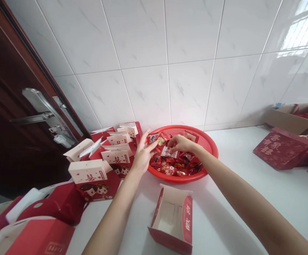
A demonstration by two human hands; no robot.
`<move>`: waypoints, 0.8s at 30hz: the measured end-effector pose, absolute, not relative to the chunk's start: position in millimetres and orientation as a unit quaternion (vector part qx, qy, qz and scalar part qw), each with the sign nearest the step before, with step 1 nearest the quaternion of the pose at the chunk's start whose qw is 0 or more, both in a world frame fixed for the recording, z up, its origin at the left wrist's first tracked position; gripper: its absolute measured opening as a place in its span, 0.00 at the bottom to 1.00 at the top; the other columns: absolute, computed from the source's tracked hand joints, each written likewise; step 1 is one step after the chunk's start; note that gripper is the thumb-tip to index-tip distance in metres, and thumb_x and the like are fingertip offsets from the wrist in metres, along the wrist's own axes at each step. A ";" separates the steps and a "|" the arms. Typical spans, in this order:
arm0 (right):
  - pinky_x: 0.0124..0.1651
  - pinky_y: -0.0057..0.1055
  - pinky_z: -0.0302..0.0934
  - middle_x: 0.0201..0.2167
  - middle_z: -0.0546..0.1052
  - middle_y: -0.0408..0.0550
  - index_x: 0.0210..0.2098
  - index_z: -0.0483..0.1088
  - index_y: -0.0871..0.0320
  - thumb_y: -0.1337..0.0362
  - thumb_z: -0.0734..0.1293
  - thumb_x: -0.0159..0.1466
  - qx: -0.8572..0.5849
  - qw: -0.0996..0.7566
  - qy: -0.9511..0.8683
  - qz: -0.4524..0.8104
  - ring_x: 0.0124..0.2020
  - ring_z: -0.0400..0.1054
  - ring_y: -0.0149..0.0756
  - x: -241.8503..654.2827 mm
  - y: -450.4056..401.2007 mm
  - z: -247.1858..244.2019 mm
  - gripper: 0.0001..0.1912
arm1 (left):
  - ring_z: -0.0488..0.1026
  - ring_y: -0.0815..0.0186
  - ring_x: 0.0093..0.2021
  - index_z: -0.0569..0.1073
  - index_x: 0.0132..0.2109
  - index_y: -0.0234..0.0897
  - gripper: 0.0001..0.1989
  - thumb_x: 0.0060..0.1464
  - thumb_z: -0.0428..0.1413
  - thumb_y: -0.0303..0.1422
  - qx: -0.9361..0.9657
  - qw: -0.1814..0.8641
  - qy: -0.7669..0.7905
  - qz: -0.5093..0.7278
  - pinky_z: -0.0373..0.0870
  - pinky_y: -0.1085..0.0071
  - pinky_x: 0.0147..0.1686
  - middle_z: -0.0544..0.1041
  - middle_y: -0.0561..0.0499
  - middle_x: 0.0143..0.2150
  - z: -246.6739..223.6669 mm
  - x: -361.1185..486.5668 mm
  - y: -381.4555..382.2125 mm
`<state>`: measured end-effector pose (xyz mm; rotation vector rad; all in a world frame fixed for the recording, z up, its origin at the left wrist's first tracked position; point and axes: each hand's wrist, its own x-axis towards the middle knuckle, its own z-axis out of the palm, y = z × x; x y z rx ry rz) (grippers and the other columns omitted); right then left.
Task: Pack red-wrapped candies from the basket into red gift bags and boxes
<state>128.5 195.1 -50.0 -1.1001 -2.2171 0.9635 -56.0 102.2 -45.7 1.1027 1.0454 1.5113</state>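
A round red plastic basket (212,145) full of wrapped candies (167,169) stands against the tiled wall. My left hand (143,152) is closed on some red candy packets (157,141) over the basket's left side. Inside the basket, my right hand (182,144) bends its fingers down among the candies, beside a white and red packet (169,152); its fingertips are partly hidden, so what they pinch is unclear. Nearer to me, an open red box (171,216) with a pale inside sits between my forearms, and nothing lies in it.
Several red and cream printed gift boxes (95,180) stand at the left, with more red boxes (42,235) in the near left corner. A dark red bag (281,148) and a cardboard carton (289,118) are at the right. A brown door (7,141) with a metal handle borders the left.
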 end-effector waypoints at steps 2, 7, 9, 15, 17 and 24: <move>0.35 0.28 0.67 0.29 0.82 0.43 0.30 0.81 0.58 0.75 0.77 0.44 -0.409 0.238 -0.805 0.359 0.34 0.75 0.37 128.8 196.6 -51.6 0.14 | 0.76 0.62 0.44 0.65 0.68 0.52 0.39 0.49 0.65 0.32 0.457 0.473 0.433 0.617 0.74 0.70 0.39 0.78 0.49 0.52 -45.5 -56.2 102.5; 0.31 0.27 0.65 0.27 0.80 0.41 0.32 0.81 0.59 0.76 0.77 0.41 -0.423 0.228 -0.794 0.374 0.31 0.74 0.37 128.4 198.9 -54.4 0.17 | 0.76 0.64 0.42 0.65 0.68 0.52 0.40 0.49 0.64 0.30 0.451 0.462 0.442 0.623 0.73 0.72 0.38 0.78 0.50 0.50 -45.2 -55.2 103.2; 0.29 0.26 0.62 0.22 0.76 0.38 0.28 0.79 0.58 0.76 0.76 0.41 -0.429 0.235 -0.792 0.366 0.28 0.71 0.34 128.0 198.6 -54.3 0.14 | 0.76 0.65 0.42 0.65 0.68 0.53 0.40 0.49 0.64 0.29 0.445 0.462 0.444 0.625 0.73 0.74 0.36 0.78 0.51 0.50 -44.6 -54.3 102.8; 0.27 0.27 0.58 0.20 0.72 0.38 0.26 0.74 0.58 0.74 0.69 0.48 -0.442 0.288 -0.777 0.343 0.25 0.67 0.32 126.3 193.3 -49.5 0.06 | 0.77 0.65 0.42 0.65 0.68 0.55 0.40 0.49 0.64 0.30 0.459 0.462 0.438 0.620 0.75 0.74 0.36 0.77 0.51 0.55 -43.3 -53.4 101.2; 0.28 0.27 0.59 0.21 0.73 0.39 0.26 0.73 0.59 0.73 0.67 0.50 -0.441 0.303 -0.773 0.341 0.26 0.67 0.32 125.1 191.4 -47.6 0.05 | 0.77 0.64 0.44 0.66 0.68 0.54 0.40 0.49 0.64 0.29 0.453 0.465 0.438 0.622 0.76 0.74 0.37 0.77 0.50 0.56 -43.1 -53.3 100.9; 0.30 0.27 0.59 0.23 0.72 0.40 0.28 0.70 0.58 0.69 0.67 0.54 -0.463 0.324 -0.765 0.308 0.27 0.67 0.32 123.0 189.3 -44.8 0.02 | 0.76 0.64 0.47 0.79 0.55 0.49 0.27 0.45 0.66 0.29 0.446 0.477 0.419 0.631 0.73 0.76 0.36 0.77 0.52 0.58 -44.0 -54.0 102.6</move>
